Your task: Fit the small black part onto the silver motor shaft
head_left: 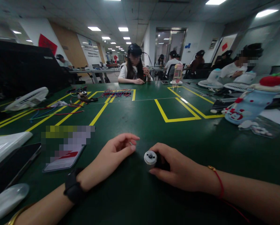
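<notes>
My right hand is closed around the side of a small silver cylindrical motor, which stands upright on the green table. The motor's round top, with a short shaft and two dark holes, faces up. Thumb and fingers wrap its right side, so part of its body is hidden. To the left, my left hand rests near the tabletop with its fingers loosely bent and apart from the thumb. Nothing is held in it, and a small gap separates it from the motor.
A phone-like card, a dark tablet-like slab and a white mouse lie at left. Coloured wires spread beyond them. A blue bottle stands right. A person sits opposite; yellow tape marks the table.
</notes>
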Available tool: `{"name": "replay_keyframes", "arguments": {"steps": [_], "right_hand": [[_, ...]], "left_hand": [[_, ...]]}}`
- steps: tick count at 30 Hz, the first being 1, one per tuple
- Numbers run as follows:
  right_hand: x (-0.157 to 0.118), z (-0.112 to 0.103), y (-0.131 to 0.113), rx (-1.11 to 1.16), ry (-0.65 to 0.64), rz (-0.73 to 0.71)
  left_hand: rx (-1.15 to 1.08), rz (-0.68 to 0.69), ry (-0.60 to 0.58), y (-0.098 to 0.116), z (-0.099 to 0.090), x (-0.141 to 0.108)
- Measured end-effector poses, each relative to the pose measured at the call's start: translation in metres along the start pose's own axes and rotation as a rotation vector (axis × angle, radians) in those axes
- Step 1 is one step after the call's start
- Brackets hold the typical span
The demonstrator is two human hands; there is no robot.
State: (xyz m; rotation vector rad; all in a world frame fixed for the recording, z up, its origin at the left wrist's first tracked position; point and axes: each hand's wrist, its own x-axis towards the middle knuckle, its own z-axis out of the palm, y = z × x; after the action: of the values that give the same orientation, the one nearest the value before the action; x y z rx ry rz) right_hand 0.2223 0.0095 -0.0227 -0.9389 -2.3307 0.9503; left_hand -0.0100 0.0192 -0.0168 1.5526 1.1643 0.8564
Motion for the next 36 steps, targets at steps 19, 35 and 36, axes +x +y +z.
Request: {"name": "replay_keyframes", "arguments": {"steps": [19,35,36], "right_hand": [[-0.001,0.001,0.0,-0.002,0.005,-0.011],[-0.001,0.001,0.002,-0.029,0.0,-0.003],[-0.001,0.001,0.002,-0.024,0.0,-0.001]], "left_hand": [[0.254,0.188,-0.043,0.007,0.001,-0.009],[0.543,0.225,-0.283,-0.007,-0.008,-0.002],[0.514,0.205,-0.265,-0.006,-0.009,-0.002]]}}
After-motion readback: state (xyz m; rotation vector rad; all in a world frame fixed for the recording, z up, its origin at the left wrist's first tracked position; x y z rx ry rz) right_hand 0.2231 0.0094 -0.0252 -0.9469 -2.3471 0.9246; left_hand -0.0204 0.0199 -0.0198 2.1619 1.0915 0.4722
